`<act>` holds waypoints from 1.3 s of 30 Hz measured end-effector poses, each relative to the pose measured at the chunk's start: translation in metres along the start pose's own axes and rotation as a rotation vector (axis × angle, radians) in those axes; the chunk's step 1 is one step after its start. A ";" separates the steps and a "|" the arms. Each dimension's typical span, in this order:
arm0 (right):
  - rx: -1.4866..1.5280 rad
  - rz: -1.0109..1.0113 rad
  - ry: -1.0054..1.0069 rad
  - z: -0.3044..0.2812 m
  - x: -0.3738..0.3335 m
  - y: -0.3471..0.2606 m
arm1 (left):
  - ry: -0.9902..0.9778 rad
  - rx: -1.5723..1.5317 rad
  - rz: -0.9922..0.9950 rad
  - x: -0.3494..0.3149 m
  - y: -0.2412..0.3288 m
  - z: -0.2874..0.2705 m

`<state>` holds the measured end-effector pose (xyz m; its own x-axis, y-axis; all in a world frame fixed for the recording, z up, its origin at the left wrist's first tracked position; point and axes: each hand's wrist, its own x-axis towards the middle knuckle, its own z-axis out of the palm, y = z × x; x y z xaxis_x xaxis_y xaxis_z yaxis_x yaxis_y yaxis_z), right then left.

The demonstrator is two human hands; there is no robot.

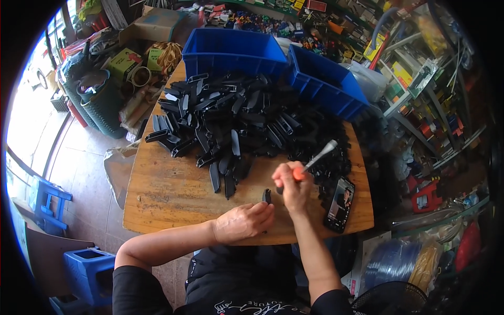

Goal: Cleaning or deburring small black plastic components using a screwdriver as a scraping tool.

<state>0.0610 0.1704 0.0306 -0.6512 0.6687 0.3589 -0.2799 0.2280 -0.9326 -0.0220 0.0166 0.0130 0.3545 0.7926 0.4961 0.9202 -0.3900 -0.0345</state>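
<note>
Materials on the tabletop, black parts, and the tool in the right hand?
Tabletop: wood, likely varnished; brown grain, worn patches.
Black parts: probably moulded plastic; uniform black, dull sheen.
Tool in the right hand: shaft likely bare metal, silvery; orange handle perhaps plastic, too blurred to tell.

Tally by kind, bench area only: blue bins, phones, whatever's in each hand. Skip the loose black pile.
Blue bins: 2
Phone: 1
Black part in the left hand: 1
Orange-and-silver hand tool in the right hand: 1
Total: 5
</note>
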 end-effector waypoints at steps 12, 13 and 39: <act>-0.721 -0.074 -0.490 -0.031 -0.026 -0.025 | 0.041 -0.014 0.014 -0.002 0.001 -0.001; -0.715 -0.076 -0.491 -0.031 -0.024 -0.023 | 0.055 -0.055 0.005 -0.002 0.001 0.000; -0.807 -0.505 -0.535 -0.034 -0.020 -0.008 | -0.066 -0.091 -0.024 -0.005 0.005 0.003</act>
<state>0.1003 0.1792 0.0291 -0.8683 0.0179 0.4958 -0.1828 0.9175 -0.3532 -0.0188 0.0126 0.0081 0.3454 0.8301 0.4378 0.9106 -0.4092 0.0574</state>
